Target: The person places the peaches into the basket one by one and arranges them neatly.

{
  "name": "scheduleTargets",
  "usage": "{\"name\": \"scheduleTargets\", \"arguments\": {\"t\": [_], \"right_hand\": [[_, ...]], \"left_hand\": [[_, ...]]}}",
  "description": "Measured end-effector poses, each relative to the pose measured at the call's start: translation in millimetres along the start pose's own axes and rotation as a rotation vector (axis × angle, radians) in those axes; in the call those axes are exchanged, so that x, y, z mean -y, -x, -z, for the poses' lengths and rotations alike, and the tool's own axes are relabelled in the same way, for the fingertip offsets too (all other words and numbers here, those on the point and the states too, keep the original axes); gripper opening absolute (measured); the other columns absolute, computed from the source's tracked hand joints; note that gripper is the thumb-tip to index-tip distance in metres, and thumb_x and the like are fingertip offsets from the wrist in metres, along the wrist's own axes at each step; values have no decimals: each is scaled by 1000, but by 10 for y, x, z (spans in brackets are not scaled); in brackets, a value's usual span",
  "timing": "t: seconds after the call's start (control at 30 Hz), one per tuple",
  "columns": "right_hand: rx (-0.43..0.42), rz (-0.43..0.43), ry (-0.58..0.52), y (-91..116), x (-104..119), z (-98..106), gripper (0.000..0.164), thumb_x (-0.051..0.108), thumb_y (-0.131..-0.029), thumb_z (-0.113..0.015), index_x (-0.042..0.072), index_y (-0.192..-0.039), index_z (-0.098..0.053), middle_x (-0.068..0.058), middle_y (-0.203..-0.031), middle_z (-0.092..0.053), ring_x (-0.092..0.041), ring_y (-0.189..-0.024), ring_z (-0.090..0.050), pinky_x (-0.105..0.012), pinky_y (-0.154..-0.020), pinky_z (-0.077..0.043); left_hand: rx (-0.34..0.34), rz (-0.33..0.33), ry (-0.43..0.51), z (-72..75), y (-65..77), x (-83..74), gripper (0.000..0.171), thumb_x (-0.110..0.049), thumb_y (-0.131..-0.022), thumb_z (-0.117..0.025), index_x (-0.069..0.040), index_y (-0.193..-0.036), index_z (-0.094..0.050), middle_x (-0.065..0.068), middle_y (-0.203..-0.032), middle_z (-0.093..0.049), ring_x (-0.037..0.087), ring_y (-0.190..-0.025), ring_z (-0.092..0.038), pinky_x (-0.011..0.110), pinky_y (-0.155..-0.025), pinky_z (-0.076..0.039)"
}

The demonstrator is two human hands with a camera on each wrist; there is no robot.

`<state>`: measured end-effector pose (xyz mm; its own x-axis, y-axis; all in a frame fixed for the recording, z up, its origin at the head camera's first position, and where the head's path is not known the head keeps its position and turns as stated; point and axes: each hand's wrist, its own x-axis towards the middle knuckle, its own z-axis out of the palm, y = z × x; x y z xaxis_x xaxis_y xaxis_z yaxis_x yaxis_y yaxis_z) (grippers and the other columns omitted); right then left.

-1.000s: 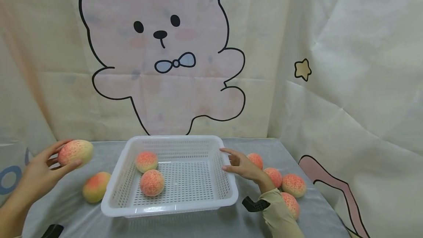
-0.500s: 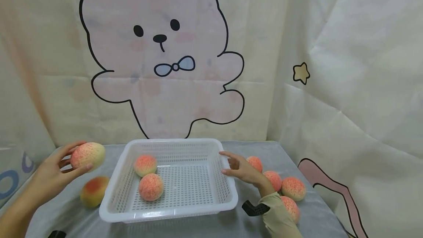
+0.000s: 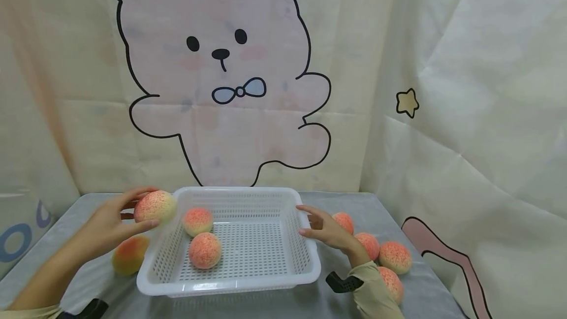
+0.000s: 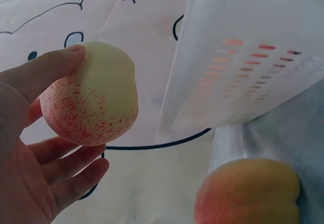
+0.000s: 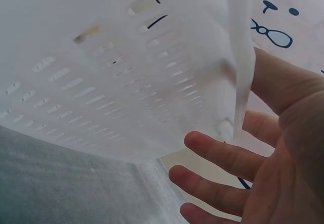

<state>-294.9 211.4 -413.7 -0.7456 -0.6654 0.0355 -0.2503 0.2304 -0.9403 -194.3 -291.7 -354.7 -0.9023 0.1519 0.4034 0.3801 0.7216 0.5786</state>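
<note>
I'm watching the left hand point(image 3: 110, 220) grasping a red-and-cream peach point(image 3: 155, 206) between thumb and fingers, clear of the desk point(image 3: 248, 306) and beside the basket point(image 3: 252, 279)'s left rim; the left wrist view is showing a gap between fruit and wall. I'm judging this to be the delivery step: the next move is calling for a lift over that rim, then a gentle release near the two peaches point(image 3: 205, 250) lying inside. Below the left arm, a yellow-red fruit point(image 3: 130, 255) is resting on the desk, partly covered by the forearm and the basket's edge.

On the basket's far side, the right hand point(image 3: 328, 230) is gripping the right rim, thumb hooked over, lower fingers outside (steadying it, I'm guessing). Beyond it, four more peaches point(image 3: 395, 257) are sitting on the desk, some partly hidden by the wrist and sleeve point(image 3: 376, 289). In the right wrist view, I'm not managing to identify an orange smudge showing through a slot.
</note>
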Motion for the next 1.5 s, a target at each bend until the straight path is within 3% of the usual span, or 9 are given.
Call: {"name": "scheduleTargets", "arguments": {"t": [0.2, 0.33, 0.43, 0.67, 0.8, 1.0, 1.1, 1.27, 1.5], "right_hand": [[17, 27, -4, 4, -5, -21, 74, 12, -99, -64, 3, -160, -23, -37, -141, -52, -33, -106, -71, -44, -83, -62], [15, 33, 3, 7, 1, -28, 74, 12, -99, -64, 4, -160, -24, -36, -140, -53, -33, -105, -72, -44, -82, -62], [13, 31, 11, 8, -2, -26, 74, 12, -98, -64, 3, -160, -23, -36, -140, -53, -31, -104, -73, -44, -82, -62], [6, 20, 7, 23, 6, -27, 73, 10, -99, -64, 6, -160, -24, -35, -141, -53, -35, -104, -72, -46, -82, -62], [-2, 12, 9, 31, -2, -27, 74, 10, -98, -64, 6, -160, -24, -35, -141, -53, -36, -105, -72, -46, -82, -62], [-1, 12, 16, 21, -18, -23, 75, 12, -98, -65, 5, -160, -24, -35, -141, -53, -32, -104, -72, -44, -82, -62], [-2, 13, 23, 16, -12, -21, 75, 13, -98, -65, 6, -160, -24, -35, -140, -54, -31, -103, -73, -44, -82, -62], [-6, 12, 20, 12, 13, -19, 74, 12, -98, -65, 6, -160, -25, -34, -140, -55, -31, -103, -73, -44, -82, -62], [-3, 18, 28, 6, 9, -8, 75, 14, -98, -66, 4, -160, -25, -36, -139, -54, -29, -103, -73, -42, -81, -62]], "left_hand": [[52, -7, -21, -92, -55, -107, 68, -40, -82, -84, -17, -139, -54, 13, -125, -68, -6, -99, -60, 21, -79, -56], [95, 12, -11, -160, -92, -189, 72, -41, -82, -84, -17, -141, -52, 17, -128, -67, 20, -103, -69, 31, -80, -58], [124, 14, 1, -213, -121, -245, 74, -40, -82, -84, -16, -143, -51, 19, -130, -66, 30, -105, -69, 35, -80, -58], [164, -46, 10, -347, -167, -353, 71, -44, -83, -82, -18, -142, -52, 8, -125, -69, 22, -102, -68, 38, -81, -58], [181, -91, -6, -426, -175, -417, 68, -45, -84, -81, -19, -141, -54, 1, -122, -69, 15, -100, -66, 34, -83, -58], [249, -100, 24, -524, -186, -511, 69, -47, -84, -79, -19, -141, -53, 5, -127, -67, 20, -105, -67, 39, -82, -59], [293, -138, 39, -579, -186, -549, 69, -42, -85, -80, -17, -142, -51, 7, -135, -63, 24, -113, -66, 46, -87, -59], [339, -207, 32, -651, -164, -603, 66, -34, -87, -79, -17, -144, -50, 5, -142, -60, 25, -122, -62, 43, -91, -57], [377, -188, -40, -757, -135, -641, 66, -37, -86, -79, -23, -144, -48, 2, -136, -64, 17, -110, -62, 37, -81, -55]]}}
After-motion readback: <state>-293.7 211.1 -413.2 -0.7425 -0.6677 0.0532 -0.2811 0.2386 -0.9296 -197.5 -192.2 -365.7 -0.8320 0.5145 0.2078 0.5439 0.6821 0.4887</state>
